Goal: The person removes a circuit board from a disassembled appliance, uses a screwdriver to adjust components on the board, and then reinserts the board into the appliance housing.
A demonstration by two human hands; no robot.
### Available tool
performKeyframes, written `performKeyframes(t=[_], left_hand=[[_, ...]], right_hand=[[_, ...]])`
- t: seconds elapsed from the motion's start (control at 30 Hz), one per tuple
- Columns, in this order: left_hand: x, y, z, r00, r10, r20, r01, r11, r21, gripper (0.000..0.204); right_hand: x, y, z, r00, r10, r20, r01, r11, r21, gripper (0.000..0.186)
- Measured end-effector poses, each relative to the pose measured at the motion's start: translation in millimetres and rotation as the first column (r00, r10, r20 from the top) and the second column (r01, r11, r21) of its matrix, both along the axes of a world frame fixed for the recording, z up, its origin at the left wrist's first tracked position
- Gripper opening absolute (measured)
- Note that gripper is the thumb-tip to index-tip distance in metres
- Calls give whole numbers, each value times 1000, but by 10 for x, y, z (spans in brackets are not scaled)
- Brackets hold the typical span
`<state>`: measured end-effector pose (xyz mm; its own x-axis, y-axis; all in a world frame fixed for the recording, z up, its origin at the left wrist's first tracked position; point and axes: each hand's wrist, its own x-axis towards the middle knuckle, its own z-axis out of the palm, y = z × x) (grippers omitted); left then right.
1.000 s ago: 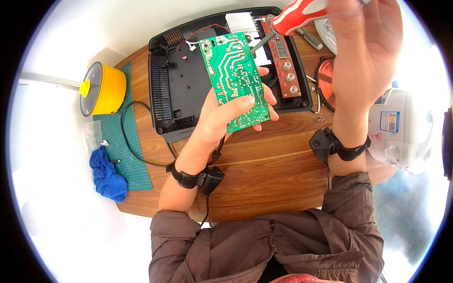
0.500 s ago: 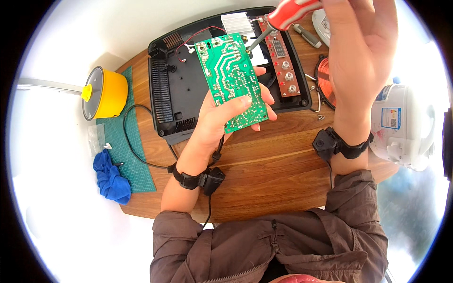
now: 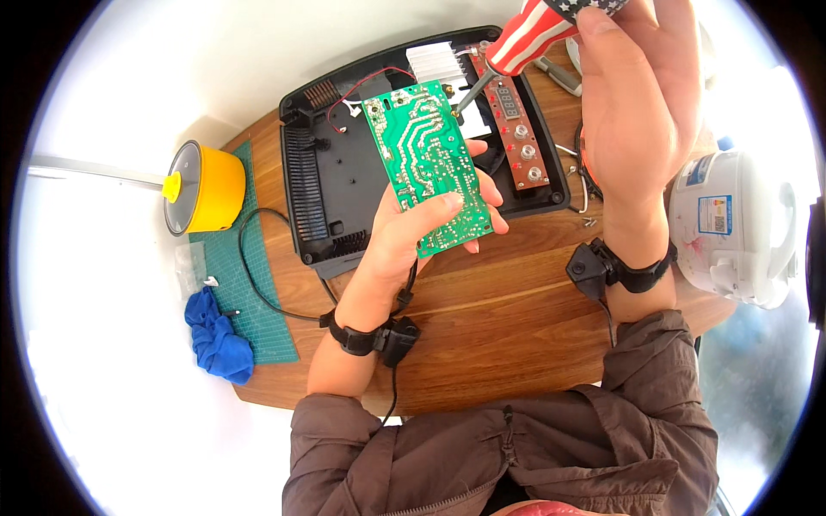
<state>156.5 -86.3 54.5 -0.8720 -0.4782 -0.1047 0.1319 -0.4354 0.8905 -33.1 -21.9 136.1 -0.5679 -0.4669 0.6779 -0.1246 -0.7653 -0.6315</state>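
Note:
My left hand (image 3: pixel 397 230) grips a green circuit board (image 3: pixel 423 163), its soldered side up, with the thumb across the lower part and fingertips showing past the right edge. In my right hand (image 3: pixel 637 112) is a screwdriver (image 3: pixel 532 39) with a red-and-white striped handle and a starred dark end. The screwdriver slants down left, its tip at a brass-coloured fitting (image 3: pixel 455 113) on the board's upper right edge. Behind the board lies an open black appliance housing (image 3: pixel 323 176), holding a white finned heat sink (image 3: pixel 433 62) and a reddish display board (image 3: pixel 509 116).
At left, a yellow pot (image 3: pixel 221 191) and a blue cloth (image 3: pixel 219 340) rest by a green cutting mat (image 3: pixel 268 322). A white rice cooker (image 3: pixel 731 232) stands right. Near my right forearm are small screws (image 3: pixel 589 222); a grey-handled tool (image 3: pixel 561 77) lies beyond the housing. A black cable (image 3: pixel 245 267) curves across the table.
The screwdriver handle has turned, and its starred end now shows. My right hand's fingers have shifted on it. The whole scene sits slightly lower in view; the left hand keeps its grip.

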Motion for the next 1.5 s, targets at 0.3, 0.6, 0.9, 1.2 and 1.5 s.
performKeyframes(t=[0.3,0.6,0.9,1.2,1.5], left_hand=[[-15,1,-6,1000,-11,-7,10,1000,-4,71],[-14,-5,-15,1000,-5,-20,6,1000,8,70],[9,3,22,1000,-13,-15,13,1000,-12,69],[36,-20,33,999,-32,-16,32,1000,-1,69],[53,-82,-62,994,-87,-73,90,995,41,65]], right_hand=[[-11,-169,-70,947,-275,-165,265,961,-81,56],[-319,-47,-114,945,182,-273,-229,961,-153,55],[-233,34,-69,960,20,-279,-46,995,-86,59],[-253,112,-28,964,67,-258,-84,995,-54,59],[-50,-101,-100,883,-322,-342,312,946,-84,59]])
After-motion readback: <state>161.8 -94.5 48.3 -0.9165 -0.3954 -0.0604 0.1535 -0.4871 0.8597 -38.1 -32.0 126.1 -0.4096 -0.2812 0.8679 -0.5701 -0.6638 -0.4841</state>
